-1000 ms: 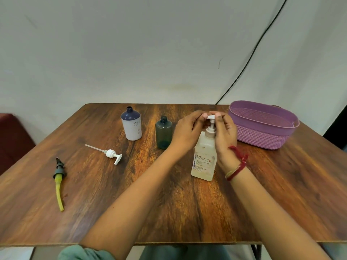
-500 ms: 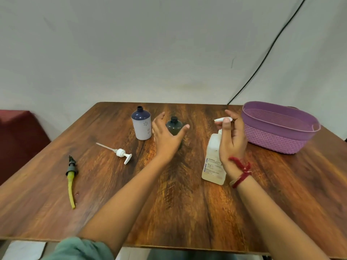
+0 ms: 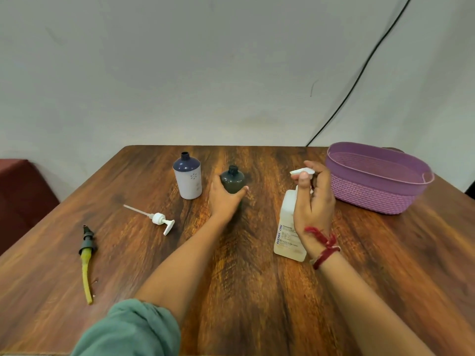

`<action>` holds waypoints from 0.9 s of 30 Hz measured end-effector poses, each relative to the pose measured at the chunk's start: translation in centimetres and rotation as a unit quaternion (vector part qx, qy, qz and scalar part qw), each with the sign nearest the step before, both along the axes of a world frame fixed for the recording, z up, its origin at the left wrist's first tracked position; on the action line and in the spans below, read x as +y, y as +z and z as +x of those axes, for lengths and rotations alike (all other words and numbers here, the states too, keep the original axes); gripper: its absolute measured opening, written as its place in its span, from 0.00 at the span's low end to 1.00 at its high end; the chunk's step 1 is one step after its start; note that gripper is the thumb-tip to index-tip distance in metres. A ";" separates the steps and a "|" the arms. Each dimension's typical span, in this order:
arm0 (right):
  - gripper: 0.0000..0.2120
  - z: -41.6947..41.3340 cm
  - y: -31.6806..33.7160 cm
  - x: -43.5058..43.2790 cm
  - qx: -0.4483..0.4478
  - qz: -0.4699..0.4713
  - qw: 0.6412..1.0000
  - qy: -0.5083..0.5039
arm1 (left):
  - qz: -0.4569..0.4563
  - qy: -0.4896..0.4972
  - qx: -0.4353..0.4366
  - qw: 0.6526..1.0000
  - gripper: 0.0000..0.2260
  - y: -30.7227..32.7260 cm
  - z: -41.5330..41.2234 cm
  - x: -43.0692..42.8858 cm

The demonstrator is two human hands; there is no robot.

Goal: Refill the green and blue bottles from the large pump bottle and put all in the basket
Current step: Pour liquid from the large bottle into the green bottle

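Head: green bottle (image 3: pixel 232 178) within left hand's (image 3: pixel 224 201) grasp

At 7 o'clock in view, my left arm wears a soft sage-green sleeve (image 3: pixel 133 327), bunched in rumpled folds, with the forearm bare from there to my left hand (image 3: pixel 223 199). Just behind my right hand (image 3: pixel 313 201), a dark red thread (image 3: pixel 325 246) winds several times round the wrist. It is knotted into a fuzzy tuft, with one pale strand among the turns.

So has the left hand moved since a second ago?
Yes. The left hand left the pump bottle and went leftward to the green bottle, now cupping it.
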State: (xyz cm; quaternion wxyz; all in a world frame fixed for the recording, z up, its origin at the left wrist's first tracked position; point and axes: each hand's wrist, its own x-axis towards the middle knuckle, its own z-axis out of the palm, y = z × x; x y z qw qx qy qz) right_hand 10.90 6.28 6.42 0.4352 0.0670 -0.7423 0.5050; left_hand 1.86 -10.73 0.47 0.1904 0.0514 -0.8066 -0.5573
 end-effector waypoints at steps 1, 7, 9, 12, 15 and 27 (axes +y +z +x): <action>0.19 0.0 0.0 0.0 -0.001 -0.003 1.000 0.002 | 0.003 -0.012 0.013 1.000 0.30 0.3 0.4 -0.2; 0.16 -0.1 0.8 -0.2 -0.014 -0.113 0.993 0.023 | -0.047 -0.146 0.017 0.988 0.32 2.9 5.5 0.5; 0.15 -0.1 1.4 0.1 -0.037 -0.174 0.983 0.046 | -0.069 -0.168 0.011 0.983 0.35 3.7 7.8 0.4; 0.13 -0.1 2.3 0.5 -0.075 -0.217 0.970 0.084 | -0.072 -0.210 0.010 0.975 0.38 5.4 10.5 -0.1; 0.13 -0.2 3.0 0.5 -0.103 -0.224 0.965 0.086 | -0.071 -0.223 0.007 0.972 0.40 7.1 11.9 0.2; 0.20 -0.1 4.0 0.6 -0.206 -0.151 0.959 0.120 | -0.097 -0.164 0.069 0.979 0.32 8.6 13.1 2.2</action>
